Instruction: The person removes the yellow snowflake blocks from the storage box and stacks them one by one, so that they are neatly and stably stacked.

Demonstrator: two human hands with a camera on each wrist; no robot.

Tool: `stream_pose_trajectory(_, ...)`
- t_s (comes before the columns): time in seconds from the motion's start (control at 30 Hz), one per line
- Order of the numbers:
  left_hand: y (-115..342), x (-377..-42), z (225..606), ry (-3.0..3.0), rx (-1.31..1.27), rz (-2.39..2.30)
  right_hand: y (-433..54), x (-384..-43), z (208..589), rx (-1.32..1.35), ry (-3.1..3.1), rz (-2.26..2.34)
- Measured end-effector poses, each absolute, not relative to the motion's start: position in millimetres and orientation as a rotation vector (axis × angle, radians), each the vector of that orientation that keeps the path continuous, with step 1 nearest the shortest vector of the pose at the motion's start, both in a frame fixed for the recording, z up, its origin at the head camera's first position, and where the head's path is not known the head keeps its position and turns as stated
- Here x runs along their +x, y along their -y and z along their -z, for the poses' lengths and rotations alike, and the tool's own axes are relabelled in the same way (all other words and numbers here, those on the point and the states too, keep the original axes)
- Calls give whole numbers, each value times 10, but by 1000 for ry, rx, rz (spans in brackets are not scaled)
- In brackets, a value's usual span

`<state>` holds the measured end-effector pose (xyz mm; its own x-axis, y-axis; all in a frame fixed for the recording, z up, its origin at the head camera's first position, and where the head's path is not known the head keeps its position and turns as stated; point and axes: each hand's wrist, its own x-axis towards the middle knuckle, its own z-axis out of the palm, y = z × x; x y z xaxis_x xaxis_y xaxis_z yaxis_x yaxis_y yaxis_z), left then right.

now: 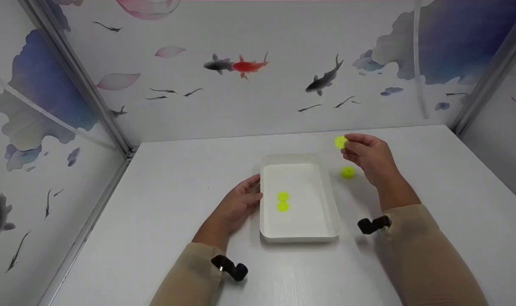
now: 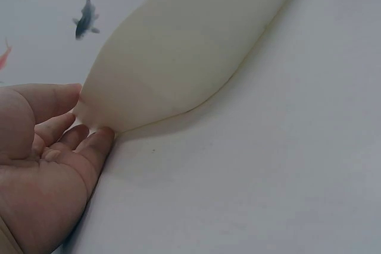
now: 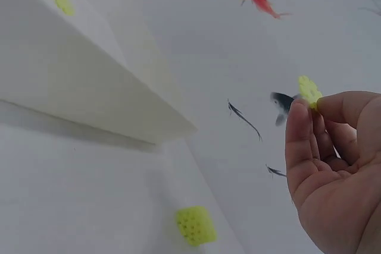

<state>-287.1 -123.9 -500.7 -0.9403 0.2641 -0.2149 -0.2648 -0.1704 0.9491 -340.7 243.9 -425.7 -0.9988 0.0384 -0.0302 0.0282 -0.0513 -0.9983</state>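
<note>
A small yellow disc with holes and a scalloped edge is pinched between the thumb and fingers of my right hand, raised off the table beyond the tray's right side. In the right wrist view, that disc stands on edge at the fingertips. Below it on the table lies a thicker yellow piece with holes, perhaps a stack. Two flat yellow discs lie one in front of the other inside the white tray. My left hand touches the tray's left outer wall with its fingertips, thumb near the rim.
The white table extends around the tray. Behind it stands a wall painted with fish and petals, with side panels at left and right. Black wrist cameras sit on both sleeves.
</note>
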Motion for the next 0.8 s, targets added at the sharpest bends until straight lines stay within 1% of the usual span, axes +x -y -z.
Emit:
stream_pose_trajectory(0.17, 1238, -2880, 5010, -1765, -24, -2162, -2569, -3388, 4312, -174, 2183, -2260)
stream_pose_trajectory(0.3, 1239, -2878, 5013, -1771, -11, -2167, -2639, -3394, 4392, -201, 2175, -2293)
stream_pose_trajectory(0.63, 1232, -2884, 5017, -1776, 1, -2169, -2801, -3491, 4643, -369, 2257, -2285)
stream_pose_trajectory(0.8, 1232, -2884, 5015, -1780, -10, -2171, -2827, -3515, 4720, -408, 2357, -2215)
